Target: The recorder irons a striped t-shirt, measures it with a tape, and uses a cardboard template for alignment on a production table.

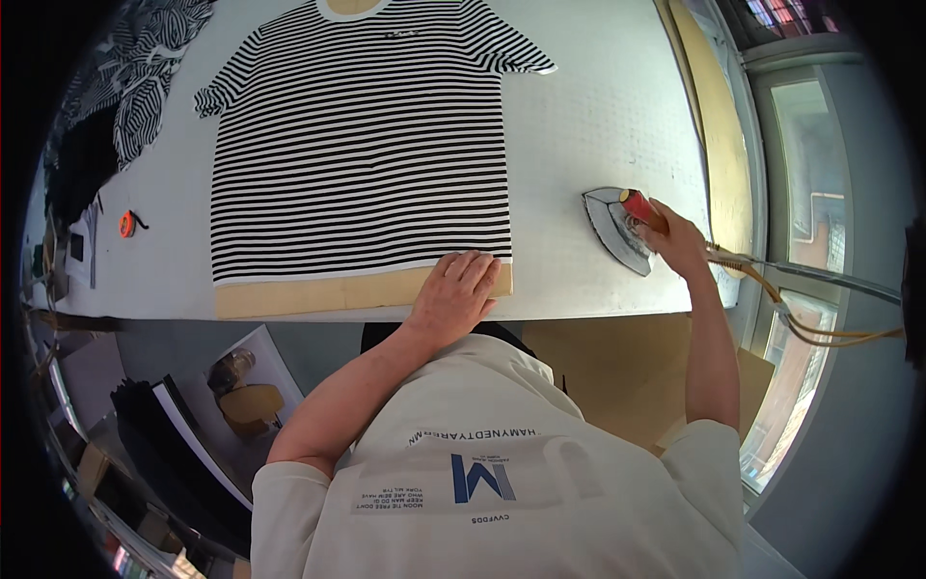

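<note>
A black-and-white striped T-shirt (362, 164) lies spread flat on the white table, its neck at the far side. Inside it is a tan board (309, 297), whose near end sticks out below the hem. My left hand (455, 292) rests flat over the hem's right corner and the board, fingers stretched out. Off to the right, my right hand (678, 241) is closed around the red and wooden handle of an iron (613, 228). The iron sits on the tabletop, apart from the shirt, its tip pointing away to the left.
More striped garments (145, 87) are heaped at the far left of the table (598, 116). An orange tape measure (127, 224) lies nearer. Yellowish hoses (805, 333) and a metal rod (830, 278) run from the right beside the iron. Windows line the right wall.
</note>
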Available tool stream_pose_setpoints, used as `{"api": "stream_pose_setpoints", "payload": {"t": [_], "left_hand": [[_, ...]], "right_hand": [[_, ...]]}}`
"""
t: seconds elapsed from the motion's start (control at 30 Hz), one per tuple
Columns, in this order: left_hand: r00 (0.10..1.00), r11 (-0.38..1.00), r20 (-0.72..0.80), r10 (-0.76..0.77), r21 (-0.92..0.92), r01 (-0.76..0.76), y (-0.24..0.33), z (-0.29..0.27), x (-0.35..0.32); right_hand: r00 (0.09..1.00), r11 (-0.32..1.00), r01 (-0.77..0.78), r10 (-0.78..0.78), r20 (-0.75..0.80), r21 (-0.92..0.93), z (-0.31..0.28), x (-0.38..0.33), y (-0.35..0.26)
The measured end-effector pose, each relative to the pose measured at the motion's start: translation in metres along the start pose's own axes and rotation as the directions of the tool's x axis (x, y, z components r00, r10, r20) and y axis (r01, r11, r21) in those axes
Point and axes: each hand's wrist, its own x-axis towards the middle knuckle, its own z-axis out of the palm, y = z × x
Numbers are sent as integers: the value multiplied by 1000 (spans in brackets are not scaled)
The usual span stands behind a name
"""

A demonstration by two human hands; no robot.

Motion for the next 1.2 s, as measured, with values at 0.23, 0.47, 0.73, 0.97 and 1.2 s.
{"api": "stream_pose_setpoints", "payload": {"t": [0.23, 0.47, 0.73, 0.97, 1.2], "left_hand": [[984, 979, -25, -175, 105, 177, 17, 6, -2], [966, 957, 2, -257, 140, 254, 33, 14, -7], [944, 933, -44, -327, 142, 330, 13, -11, -57], [847, 802, -91, -523, 282, 526, -38, -71, -130], [760, 655, -171, -627, 412, 634, -100, -117, -184]], "right_hand": [[995, 992, 8, 6, 103, -129, -10, 55, -96], [911, 901, 405, -382, 158, -157, 18, 94, -210], [831, 810, 551, -510, 221, -202, 30, 46, -240], [844, 818, 534, -503, 185, -214, 38, 29, -267], [821, 797, 570, -551, 149, -198, 43, 27, -359]]}}
